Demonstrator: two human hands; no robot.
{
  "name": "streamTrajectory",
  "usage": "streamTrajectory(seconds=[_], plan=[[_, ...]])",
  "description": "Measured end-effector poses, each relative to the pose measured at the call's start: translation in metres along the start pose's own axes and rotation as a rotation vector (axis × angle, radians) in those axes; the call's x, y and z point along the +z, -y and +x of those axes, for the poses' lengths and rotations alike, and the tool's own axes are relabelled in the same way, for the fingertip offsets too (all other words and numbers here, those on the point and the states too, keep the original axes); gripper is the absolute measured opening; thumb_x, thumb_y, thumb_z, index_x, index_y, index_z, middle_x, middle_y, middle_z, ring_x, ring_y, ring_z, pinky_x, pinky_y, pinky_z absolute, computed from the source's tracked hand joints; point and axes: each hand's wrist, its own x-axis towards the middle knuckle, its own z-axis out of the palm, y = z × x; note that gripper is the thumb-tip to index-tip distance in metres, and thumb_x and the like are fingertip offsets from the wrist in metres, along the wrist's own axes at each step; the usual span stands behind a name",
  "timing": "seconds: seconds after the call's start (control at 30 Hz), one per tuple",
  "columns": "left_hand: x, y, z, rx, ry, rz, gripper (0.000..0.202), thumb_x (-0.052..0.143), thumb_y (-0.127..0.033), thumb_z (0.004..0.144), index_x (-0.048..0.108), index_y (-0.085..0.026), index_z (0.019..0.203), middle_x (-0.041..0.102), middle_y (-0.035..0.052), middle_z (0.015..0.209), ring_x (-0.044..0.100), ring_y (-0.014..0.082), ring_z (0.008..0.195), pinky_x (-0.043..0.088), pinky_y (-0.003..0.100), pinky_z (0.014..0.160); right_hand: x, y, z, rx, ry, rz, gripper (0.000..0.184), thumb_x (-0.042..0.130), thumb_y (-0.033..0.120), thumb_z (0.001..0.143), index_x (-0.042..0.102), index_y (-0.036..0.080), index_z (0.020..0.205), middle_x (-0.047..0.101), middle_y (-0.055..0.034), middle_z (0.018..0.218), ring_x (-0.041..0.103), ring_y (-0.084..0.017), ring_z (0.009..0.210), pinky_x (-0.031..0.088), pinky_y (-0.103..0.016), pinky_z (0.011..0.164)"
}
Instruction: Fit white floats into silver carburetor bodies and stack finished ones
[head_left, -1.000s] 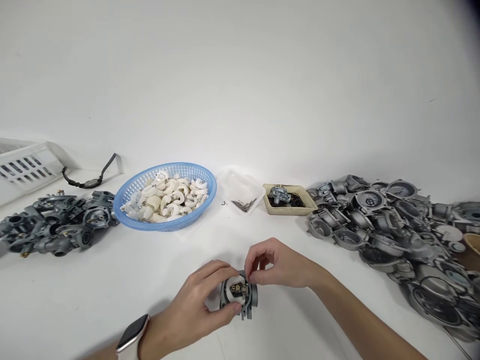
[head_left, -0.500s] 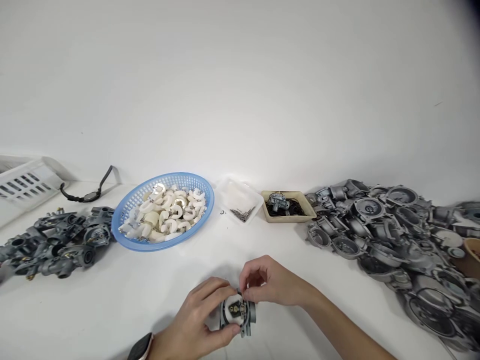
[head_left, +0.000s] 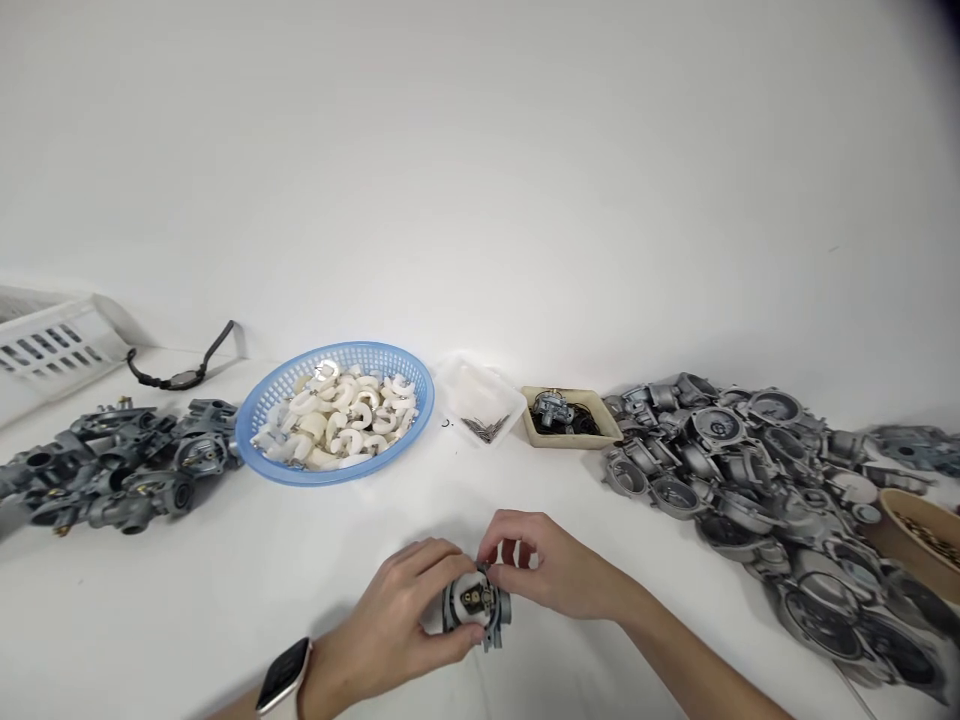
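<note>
A small grey metal carburetor body (head_left: pixel 478 603) with a white float fitted in it sits low in the middle of the white table. My left hand (head_left: pixel 390 625), with a smartwatch on the wrist, is wrapped round the body from the left. My right hand (head_left: pixel 551 565) pinches at its top right edge with thumb and forefinger; whatever it pinches is too small to name.
A blue basket (head_left: pixel 259 420) of white floats stands behind, beside a clear tray of pins (head_left: pixel 484 398) and a beige tray (head_left: pixel 534 425) of black rings. Grey carburetor bodies (head_left: pixel 112 465) lie at left, metal bowls (head_left: pixel 757 470) are heaped at right. A black wristwatch (head_left: pixel 180 375) and white crate (head_left: pixel 45 340) lie far left.
Both hands stay on the carburetor body, the right fingers shifting slightly at its top edge. The view has tilted and shifted a little.
</note>
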Motion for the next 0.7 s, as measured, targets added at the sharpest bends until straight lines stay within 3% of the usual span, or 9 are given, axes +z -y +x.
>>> streamTrajectory(seconds=[0.13,0.23,0.37,0.5,0.7], plan=[[0.0,0.001,0.001,-0.006,-0.007,-0.013,0.036,0.075,-0.028,0.082,0.062,-0.025,0.115,0.068,0.0046,0.108,0.064,0.0229,0.096,0.052,0.035,0.085,0.013,-0.011,-0.009,0.044,-0.095,0.107,0.013,0.062,0.024,0.088,0.068,0.019,0.097,0.065,-0.0023,0.099,0.057,-0.012,0.081,0.046,-0.024,0.074],[0.0,0.0,0.001,-0.007,-0.028,-0.021,0.036,0.075,-0.028,0.082,0.062,-0.025,0.116,0.068,0.0043,0.109,0.065,0.0222,0.096,0.052,0.034,0.085,0.026,-0.023,-0.017,0.044,-0.188,0.207,0.021,0.06,0.037,0.094,0.067,0.018,0.102,0.061,-0.003,0.091,0.054,-0.012,0.077,0.045,-0.025,0.07],[0.003,0.0,0.001,-0.006,-0.06,-0.033,0.037,0.074,-0.025,0.081,0.062,-0.025,0.116,0.068,0.0047,0.107,0.065,0.0215,0.094,0.053,0.033,0.085,0.036,-0.029,-0.023,-0.023,-0.233,0.196,0.032,0.05,0.047,0.1,0.066,0.022,0.112,0.058,-0.0053,0.103,0.053,-0.013,0.082,0.045,-0.026,0.071],[0.003,0.0,0.0,-0.021,-0.063,-0.047,0.037,0.074,-0.024,0.081,0.063,-0.026,0.116,0.068,0.0043,0.106,0.065,0.0214,0.093,0.054,0.033,0.083,0.034,-0.026,-0.025,-0.068,-0.212,0.163,0.029,0.051,0.046,0.1,0.067,0.023,0.105,0.055,-0.0047,0.104,0.052,-0.014,0.084,0.044,-0.027,0.075],[0.002,0.001,-0.002,-0.027,-0.042,-0.072,0.036,0.072,-0.025,0.085,0.062,-0.025,0.119,0.067,0.0053,0.111,0.064,0.0223,0.099,0.054,0.034,0.088,0.035,-0.026,-0.028,-0.097,-0.205,0.125,0.021,0.063,0.032,0.091,0.061,0.023,0.11,0.055,-0.0033,0.107,0.052,-0.012,0.082,0.046,-0.027,0.078]])
